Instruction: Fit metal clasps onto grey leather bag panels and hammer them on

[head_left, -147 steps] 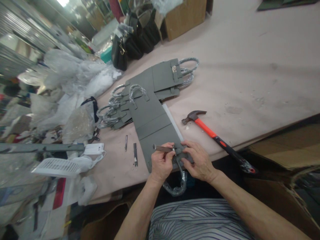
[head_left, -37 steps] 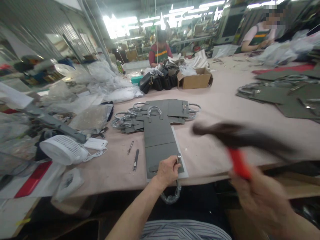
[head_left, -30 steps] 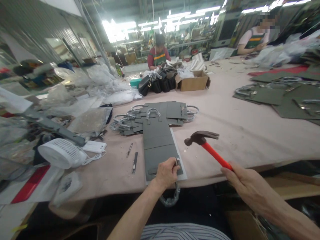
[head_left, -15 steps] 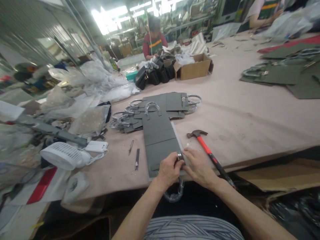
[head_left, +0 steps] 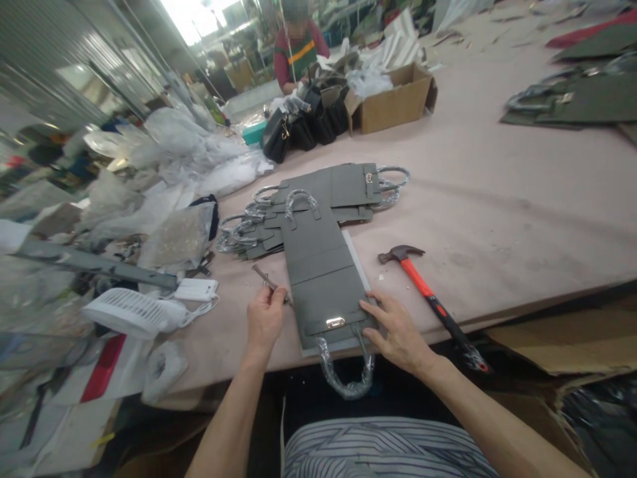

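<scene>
One thin tool point(head_left: 261, 273) is pinched in the left hand point(head_left: 265, 320); the grey bag panel point(head_left: 322, 262) lies on the counter point(head_left: 478, 199) just right of that hand, its edge touched by the right hand point(head_left: 398, 332), fingers spread. The panel is best kept flat and still, the shiny plate point(head_left: 335, 322) between the hands guarded from scratches.

The left hand point(head_left: 265, 318) and right hand point(head_left: 395, 328) are bare; the pale top point(head_left: 388, 451) has dark, seemingly navy stripes.
</scene>
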### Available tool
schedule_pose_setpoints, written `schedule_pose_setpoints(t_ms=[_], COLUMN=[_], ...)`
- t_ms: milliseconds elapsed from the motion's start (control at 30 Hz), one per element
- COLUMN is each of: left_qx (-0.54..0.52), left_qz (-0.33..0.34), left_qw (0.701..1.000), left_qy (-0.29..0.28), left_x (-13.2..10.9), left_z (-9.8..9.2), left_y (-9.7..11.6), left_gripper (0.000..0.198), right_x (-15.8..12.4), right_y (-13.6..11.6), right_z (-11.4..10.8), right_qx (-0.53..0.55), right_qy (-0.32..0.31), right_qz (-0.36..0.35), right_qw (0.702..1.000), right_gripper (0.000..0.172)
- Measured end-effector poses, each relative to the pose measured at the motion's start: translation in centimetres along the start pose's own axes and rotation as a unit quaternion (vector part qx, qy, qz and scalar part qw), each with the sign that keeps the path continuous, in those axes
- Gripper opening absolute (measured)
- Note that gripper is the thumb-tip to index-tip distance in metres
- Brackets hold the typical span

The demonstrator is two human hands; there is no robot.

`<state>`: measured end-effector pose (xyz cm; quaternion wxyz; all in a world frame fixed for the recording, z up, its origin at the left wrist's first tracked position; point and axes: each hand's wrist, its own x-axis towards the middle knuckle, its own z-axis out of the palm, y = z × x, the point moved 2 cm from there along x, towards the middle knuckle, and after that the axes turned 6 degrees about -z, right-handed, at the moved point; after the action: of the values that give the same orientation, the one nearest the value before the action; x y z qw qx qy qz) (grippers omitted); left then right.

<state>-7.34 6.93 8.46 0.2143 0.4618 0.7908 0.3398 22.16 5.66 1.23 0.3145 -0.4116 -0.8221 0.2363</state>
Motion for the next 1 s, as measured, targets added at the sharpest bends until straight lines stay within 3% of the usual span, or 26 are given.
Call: schedule_pose_setpoints(t_ms=[67,133,233,300,367,433,533,600,733,867,1000], left_qx=[0.207,0.359,0.457,0.463,0.436,0.38,0.28,0.264,0.337,0.38,0.301], left_qz=[-0.026,-0.069,-0.115,-0.102,-0.052,0.031,0.174,0.233,0.29,0.362,0.415], left_qw=[0.978,0.931,0.881,0.88,0.898,0.924,0.941,0.927,0.879,0.826,0.831], left_qy=[0.009,-0.009,-0.038,-0.033,-0.017,-0.018,-0.083,-0.132,-0.174,-0.206,-0.217], left_x=[0.7,1.0,0.5,-0.2,-1.3,-2.7,-5.1,-6.2,-6.5,-6.3,-6.1], left_z=[-2.6,-4.3,-5.3,-5.1,-4.3,-3.0,-0.3,1.5,3.8,3.6,2.2], left_y=[-2.7,-5.2,-7.6,-7.7,-6.8,-5.1,-2.0,-0.2,1.7,1.9,-0.4], left_gripper=[0.03,0.03,0.031,0.032,0.029,0.024,0.016,0.009,0.007,0.01,0.021], right_x=[0.4,0.9,2.0,2.7,3.5,4.2,5.0,5.3,5.2,4.9,4.8], right_y=[-0.4,-0.8,-1.4,-1.7,-1.9,-1.9,-1.8,-1.7,-1.9,-2.4,-2.4], right_z=[-0.3,-0.8,-1.6,-1.9,-2.0,-2.0,-1.8,-1.8,-1.9,-2.3,-2.2], right_qx=[-0.016,-0.041,-0.078,-0.099,-0.12,-0.141,-0.163,-0.172,-0.202,-0.233,-0.215], right_qy=[-0.008,-0.024,-0.058,-0.085,-0.114,-0.137,-0.167,-0.19,-0.23,-0.257,-0.26], right_qz=[-0.003,-0.009,-0.039,-0.065,-0.087,-0.104,-0.139,-0.163,-0.213,-0.242,-0.242], right_qw=[1.0,0.999,0.994,0.989,0.982,0.975,0.962,0.953,0.928,0.906,0.91], right_gripper=[0.045,0.042,0.035,0.029,0.024,0.019,0.015,0.014,0.025,0.037,0.032])
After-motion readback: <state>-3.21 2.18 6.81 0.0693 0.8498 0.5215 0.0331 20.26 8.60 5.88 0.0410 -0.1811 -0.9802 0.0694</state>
